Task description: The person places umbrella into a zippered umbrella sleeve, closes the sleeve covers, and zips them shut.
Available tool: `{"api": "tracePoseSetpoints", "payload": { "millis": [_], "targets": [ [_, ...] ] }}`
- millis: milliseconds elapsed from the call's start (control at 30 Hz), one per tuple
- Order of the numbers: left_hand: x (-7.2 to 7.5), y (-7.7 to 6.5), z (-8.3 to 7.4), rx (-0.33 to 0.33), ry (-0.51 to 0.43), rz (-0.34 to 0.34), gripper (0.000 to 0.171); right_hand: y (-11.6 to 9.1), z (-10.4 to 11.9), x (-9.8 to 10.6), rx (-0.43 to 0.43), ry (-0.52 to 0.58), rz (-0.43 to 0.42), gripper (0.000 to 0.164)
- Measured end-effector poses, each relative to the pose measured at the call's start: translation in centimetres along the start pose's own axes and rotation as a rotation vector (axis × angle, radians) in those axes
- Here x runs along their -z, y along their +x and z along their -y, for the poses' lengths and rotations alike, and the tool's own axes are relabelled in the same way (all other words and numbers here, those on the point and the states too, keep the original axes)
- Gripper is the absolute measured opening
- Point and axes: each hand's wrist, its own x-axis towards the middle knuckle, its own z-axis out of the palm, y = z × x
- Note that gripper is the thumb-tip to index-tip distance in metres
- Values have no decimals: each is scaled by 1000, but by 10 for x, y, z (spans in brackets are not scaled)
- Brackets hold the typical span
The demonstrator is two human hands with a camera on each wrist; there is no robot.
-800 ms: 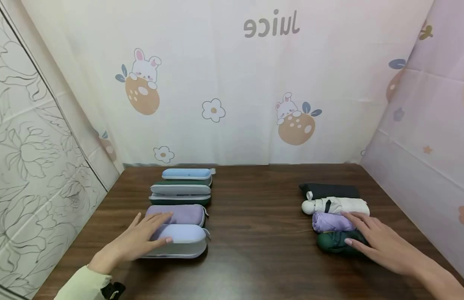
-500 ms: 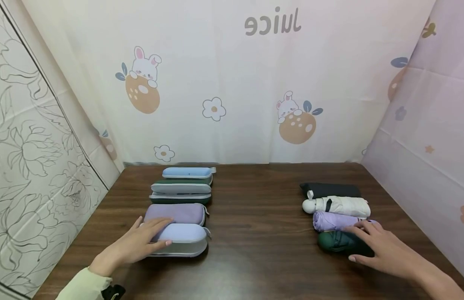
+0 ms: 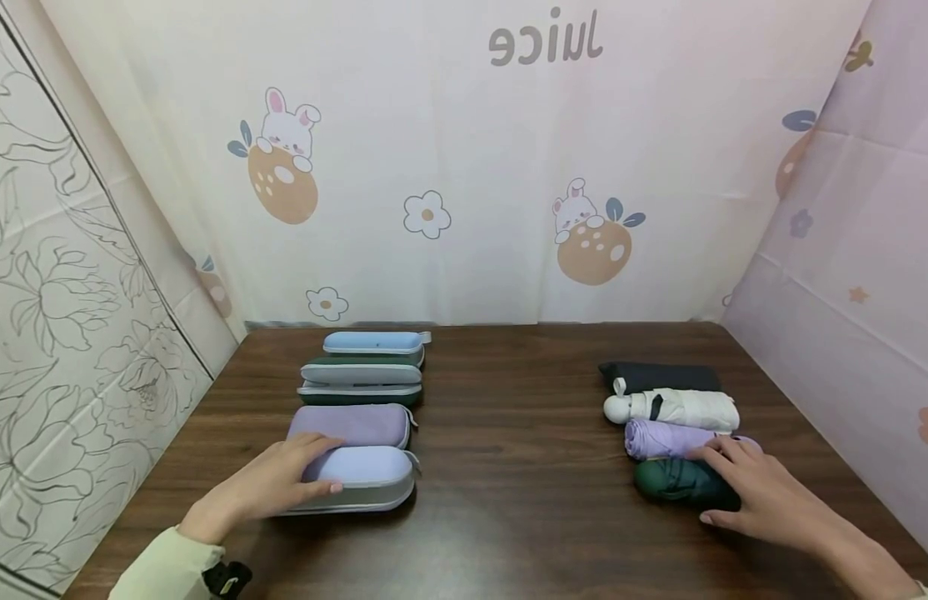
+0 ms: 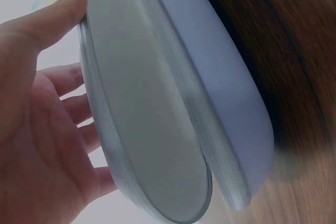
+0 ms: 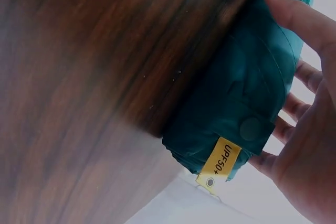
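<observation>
On the tabletop (image 3: 509,500), the right grip (image 3: 767,497) clasps the green umbrella (image 3: 677,482) at its nine o'clock, the left grip (image 3: 272,477) the pale lilac case (image 3: 374,467) at three, both long axes nine-to-three.

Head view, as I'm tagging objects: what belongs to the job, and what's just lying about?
Likely the job:
periwinkle oblong zip case, held by left hand
dark green folded cloth umbrella, held by right hand

Likely lying about:
lilac oblong case
gray-lined dark green case
pale blue oblong case
lilac rolled cloth umbrella
white folded cloth umbrella
long black cloth bundle
</observation>
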Motion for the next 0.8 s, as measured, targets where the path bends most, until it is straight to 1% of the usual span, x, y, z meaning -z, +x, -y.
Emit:
{"api": "tracePoseSetpoints", "payload": {
  "millis": [67, 167, 233, 333, 433, 700, 800],
  "targets": [
    [0, 1, 1, 8, 0, 8, 66, 1, 0, 0, -3, 3, 0, 71],
    [1, 2, 1, 39, -11, 26, 66, 0, 1, -1, -18, 6, 8, 68],
    [2, 2, 1, 60, -23, 40, 66, 1, 1, -1, -30, 4, 25, 67],
    [2, 4, 1, 68, -48, 52, 65, 1, 2, -2, -43, -10, 53, 66],
    [3, 5, 2, 57, -73, 57, 64, 0, 2, -3, -40, -30, 69, 67],
    [5, 10, 1, 42, -105, 71, 63, -2, 3, -2, -22, -70, 64, 69],
    [5, 13, -2, 16, -110, 68, 61, -3, 3, -2, -18, -70, 64, 69]
  ]
}}
